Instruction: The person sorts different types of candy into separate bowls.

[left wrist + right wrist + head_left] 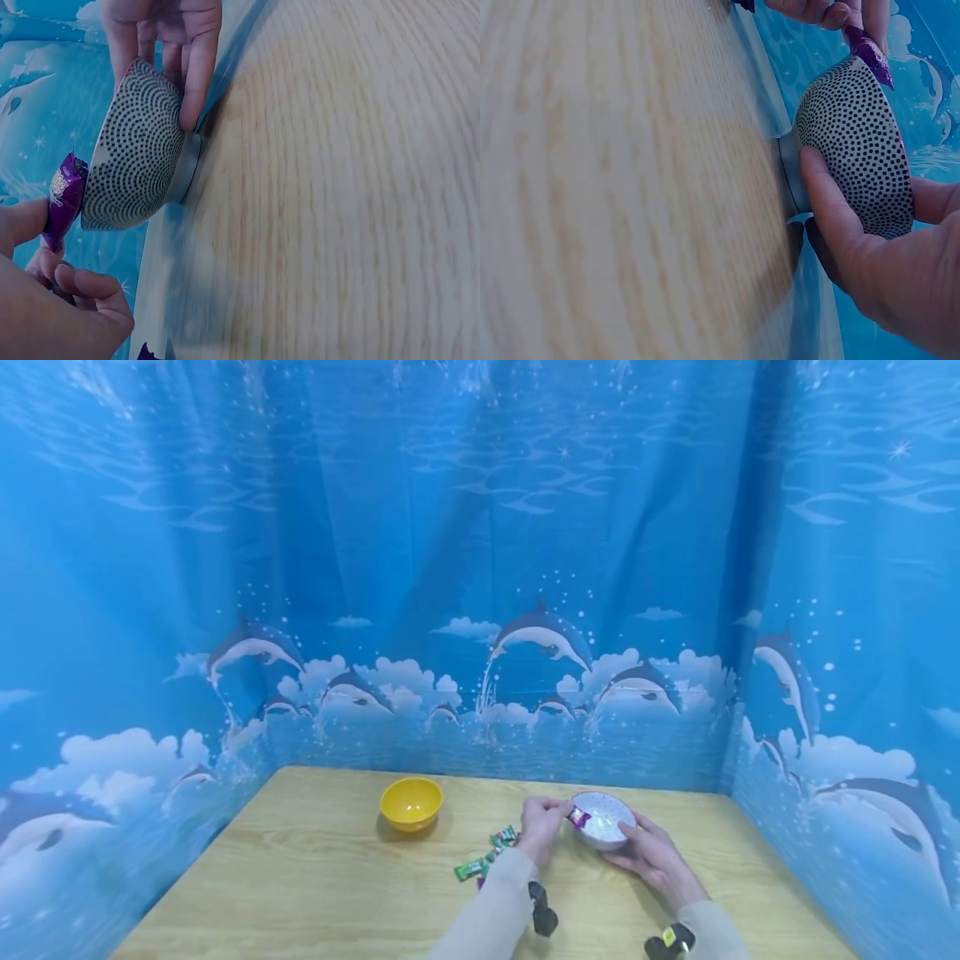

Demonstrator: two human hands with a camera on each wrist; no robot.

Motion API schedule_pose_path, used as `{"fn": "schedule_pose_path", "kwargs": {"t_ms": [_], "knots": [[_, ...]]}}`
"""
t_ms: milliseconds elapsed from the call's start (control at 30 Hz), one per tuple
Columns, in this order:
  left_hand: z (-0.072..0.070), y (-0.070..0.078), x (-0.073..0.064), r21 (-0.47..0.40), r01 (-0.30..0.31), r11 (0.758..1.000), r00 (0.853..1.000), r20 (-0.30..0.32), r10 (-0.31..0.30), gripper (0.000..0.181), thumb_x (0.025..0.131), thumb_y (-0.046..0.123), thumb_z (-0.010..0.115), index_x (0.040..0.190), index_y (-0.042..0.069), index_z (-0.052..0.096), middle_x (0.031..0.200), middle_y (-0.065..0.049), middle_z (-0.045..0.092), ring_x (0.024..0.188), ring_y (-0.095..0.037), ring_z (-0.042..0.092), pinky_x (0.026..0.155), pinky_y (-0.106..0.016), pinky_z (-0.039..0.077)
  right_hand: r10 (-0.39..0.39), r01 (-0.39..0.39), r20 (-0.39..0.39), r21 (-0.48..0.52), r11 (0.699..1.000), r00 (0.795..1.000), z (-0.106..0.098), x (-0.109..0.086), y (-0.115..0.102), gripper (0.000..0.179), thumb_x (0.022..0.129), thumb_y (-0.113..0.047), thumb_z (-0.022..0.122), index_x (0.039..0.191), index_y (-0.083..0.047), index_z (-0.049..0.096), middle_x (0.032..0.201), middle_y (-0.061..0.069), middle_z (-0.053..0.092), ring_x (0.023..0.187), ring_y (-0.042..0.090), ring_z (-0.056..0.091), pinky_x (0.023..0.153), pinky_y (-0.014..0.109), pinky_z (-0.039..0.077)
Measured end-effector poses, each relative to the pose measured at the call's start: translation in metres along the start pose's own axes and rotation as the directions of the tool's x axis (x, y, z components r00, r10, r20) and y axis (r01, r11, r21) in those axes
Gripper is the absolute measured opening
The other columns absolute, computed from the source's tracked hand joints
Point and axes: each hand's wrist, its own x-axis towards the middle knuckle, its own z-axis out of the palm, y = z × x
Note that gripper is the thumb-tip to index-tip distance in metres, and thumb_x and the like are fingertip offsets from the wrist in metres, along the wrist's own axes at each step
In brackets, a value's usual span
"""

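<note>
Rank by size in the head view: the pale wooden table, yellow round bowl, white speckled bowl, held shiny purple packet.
1. Wooden table
2. Yellow bowl and white bowl: too alike to rank
3. Held purple packet

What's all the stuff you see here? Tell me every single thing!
Yellow bowl: one, yellow, far side of table
Dotted bowl: one, whitish with dark dots, in right hand
Held packet: one, purple, at dotted bowl's rim
Green packets: several, partly hidden, green, on table by left arm
Loose purple packet: at least one, purple, beside green packets
Table: one, pale wood, underneath
Dolphin backdrop: blue, around table
Wrist devices: two, black, on wrists
Sleeves: two, pale, on arms
Left hand: one, pinching held packet
Right hand: one, gripping dotted bowl
</note>
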Motion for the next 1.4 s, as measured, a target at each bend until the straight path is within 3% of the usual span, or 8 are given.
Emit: {"fn": "schedule_pose_path", "kwargs": {"t_ms": [267,467,667,900,1167,1400], "knots": [[0.003,0.002,-0.003,0.064,0.051,0.997,0.999,-0.003,-0.051,0.017,0.085,0.022,0.073,0.091,0.006,0.068,0.092,-0.006,0.065,0.088,-0.02,0.059,0.081,-0.037,0.05,-0.004,0.004,-0.002,-0.008,1.0,1.0,0.002,0.001,0.0,0.071,0.102,-0.008,0.042,0.154,0.003,-0.006,0.156,0.036,0.005,0.142,0.052,0.018,0.101,0.057,0.046],[0.001,0.0,-0.002,0.065,0.023,0.998,1.0,0.019,-0.025,0.02,0.086,0.022,0.072,0.092,0.004,0.066,0.092,-0.007,0.064,0.087,-0.02,0.058,0.076,-0.033,0.05,0.001,-0.001,0.005,-0.017,1.0,1.0,0.001,0.002,-0.001,0.071,0.103,-0.009,0.04,0.153,0.002,-0.008,0.156,0.037,0.004,0.142,0.053,0.015,0.103,0.058,0.043],[-0.006,0.001,-0.002,0.072,0.002,0.997,0.999,0.048,-0.006,0.019,0.085,0.021,0.072,0.092,0.004,0.066,0.095,-0.008,0.064,0.091,-0.022,0.058,0.081,-0.037,0.05,0.003,-0.003,0.005,-0.025,1.0,1.0,-0.001,0.001,-0.001,0.068,0.104,-0.009,0.038,0.153,0.002,-0.008,0.156,0.036,0.004,0.142,0.054,0.015,0.102,0.057,0.044],[-0.027,0.003,0.001,0.054,-0.005,0.999,0.989,0.15,-0.003,0.019,0.089,0.017,0.067,0.102,0.004,0.068,0.105,-0.008,0.067,0.104,-0.026,0.06,0.093,-0.046,0.051,0.011,-0.011,-0.001,-0.018,1.0,1.0,-0.001,-0.001,-0.001,0.071,0.103,-0.01,0.041,0.153,0.001,-0.008,0.155,0.037,0.004,0.141,0.054,0.015,0.103,0.056,0.044],[-0.057,0.002,0.008,0.066,-0.001,0.998,0.974,0.225,-0.014,0.027,0.091,0.024,0.067,0.108,0.004,0.069,0.111,-0.009,0.065,0.103,-0.026,0.058,0.089,-0.047,0.052,0.011,-0.011,-0.002,-0.022,1.0,1.0,-0.002,0.0,-0.002,0.072,0.103,-0.01,0.042,0.153,0.002,-0.009,0.155,0.037,0.005,0.142,0.054,0.014,0.104,0.057,0.042],[-0.083,0.003,0.014,0.161,-0.014,0.987,0.967,0.252,-0.027,0.025,0.091,0.026,0.067,0.11,0.009,0.071,0.115,-0.006,0.066,0.116,-0.033,0.057,0.097,-0.055,0.048,0.018,-0.018,-0.006,-0.024,1.0,1.0,0.0,-0.002,-0.003,0.074,0.103,-0.011,0.043,0.153,0.001,-0.01,0.155,0.037,0.005,0.143,0.053,0.014,0.104,0.057,0.042]]}}
